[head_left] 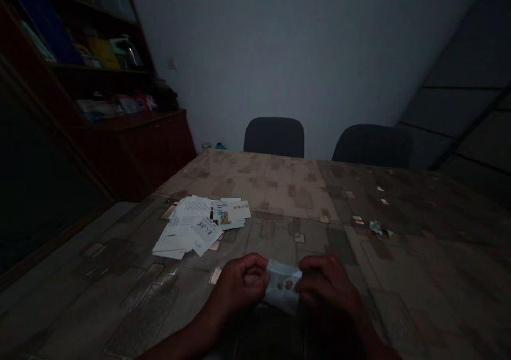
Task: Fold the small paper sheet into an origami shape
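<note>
At the near edge of the table [303, 189], the left hand [241, 283] and right hand [325, 283] each pinch one end of a small white paper [282, 288], fingers curled tight, holding it just above the tabletop. Its face carries a faint reddish mark; the dim light hides more. To the left lies a loose pile of white envelopes and cards [199, 224], untouched by either hand. One crumpled scrap [379, 229] sits well apart on the right. By that count, one piece is in hand and many wait.
</note>
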### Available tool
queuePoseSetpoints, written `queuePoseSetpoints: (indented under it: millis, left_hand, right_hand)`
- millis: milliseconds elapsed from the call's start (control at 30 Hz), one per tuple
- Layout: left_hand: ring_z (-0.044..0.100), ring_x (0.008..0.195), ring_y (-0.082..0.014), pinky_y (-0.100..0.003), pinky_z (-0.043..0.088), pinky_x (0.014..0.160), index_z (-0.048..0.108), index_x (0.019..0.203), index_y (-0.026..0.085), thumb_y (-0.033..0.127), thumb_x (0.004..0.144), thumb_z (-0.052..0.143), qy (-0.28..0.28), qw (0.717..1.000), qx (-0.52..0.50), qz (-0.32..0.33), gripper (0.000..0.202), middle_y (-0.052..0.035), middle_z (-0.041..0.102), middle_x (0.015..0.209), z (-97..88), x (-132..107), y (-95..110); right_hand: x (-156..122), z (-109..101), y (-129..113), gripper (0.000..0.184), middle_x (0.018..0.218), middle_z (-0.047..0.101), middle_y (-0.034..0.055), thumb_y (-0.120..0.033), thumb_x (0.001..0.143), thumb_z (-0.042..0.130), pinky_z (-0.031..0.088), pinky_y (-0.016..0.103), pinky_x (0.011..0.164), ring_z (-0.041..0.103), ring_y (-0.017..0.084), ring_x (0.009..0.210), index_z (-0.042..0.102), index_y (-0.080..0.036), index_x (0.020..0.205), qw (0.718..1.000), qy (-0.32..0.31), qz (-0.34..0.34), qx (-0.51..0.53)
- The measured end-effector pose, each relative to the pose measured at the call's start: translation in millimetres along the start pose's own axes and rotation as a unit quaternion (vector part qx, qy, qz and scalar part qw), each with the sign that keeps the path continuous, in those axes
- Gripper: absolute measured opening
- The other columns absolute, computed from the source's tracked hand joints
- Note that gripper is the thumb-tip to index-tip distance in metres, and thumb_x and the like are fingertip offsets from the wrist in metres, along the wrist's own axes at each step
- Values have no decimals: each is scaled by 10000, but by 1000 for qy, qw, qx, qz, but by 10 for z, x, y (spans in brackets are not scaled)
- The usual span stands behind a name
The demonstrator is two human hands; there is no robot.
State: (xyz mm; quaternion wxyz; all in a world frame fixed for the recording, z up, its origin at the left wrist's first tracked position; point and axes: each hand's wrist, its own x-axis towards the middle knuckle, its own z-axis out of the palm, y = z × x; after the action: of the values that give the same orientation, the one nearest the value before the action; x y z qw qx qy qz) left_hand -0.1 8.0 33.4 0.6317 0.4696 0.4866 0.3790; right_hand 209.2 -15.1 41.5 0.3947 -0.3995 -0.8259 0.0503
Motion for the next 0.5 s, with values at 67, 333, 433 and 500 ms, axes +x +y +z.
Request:
queuePoseSetpoints:
  millis: [67, 333, 433, 500]
  left_hand:
    - [542, 496, -116, -200, 367, 491, 612, 743, 151, 364, 648, 720, -7, 1000, 3, 12, 257, 22, 613, 578, -2, -37, 29]
    - [676, 856, -206, -293, 491, 784, 628, 732, 178, 141, 757, 565, -49, 969, 118, 211, 77, -76, 735, 859, -30, -125, 64]
    - [647, 852, -197, -299, 459, 779, 635, 792, 189, 130, 842, 526, -63, 900, 244, 356, 133, -60, 735, 844, -67, -103, 9]
    - [609, 787, -185, -298, 418, 737, 636, 839, 196, 112, 893, 484, -58, 833, 349, 426, 181, -38, 722, 804, -78, -93, -30]
  right_hand:
    - [-17, 7, 11, 85, 1001, 625, 82, -219, 854, 558, 510, 300, 710, 615, 212, 883, 632, -228, 812, 998, -13, 42, 48]
    - [-20, 69, 39, 433, 898, 705, 35, -112, 744, 586, 516, 280, 662, 653, 173, 736, 540, -221, 1160, 972, -22, 159, 171]
    - [-2, 31, 48, 151, 784, 696, 21, -127, 852, 529, 474, 304, 672, 630, 179, 737, 637, -225, 893, 990, -48, 23, 128]
    - [-20, 7, 63, 172, 794, 700, 24, -144, 916, 506, 447, 328, 703, 609, 180, 748, 653, -228, 889, 997, -43, -32, 52]
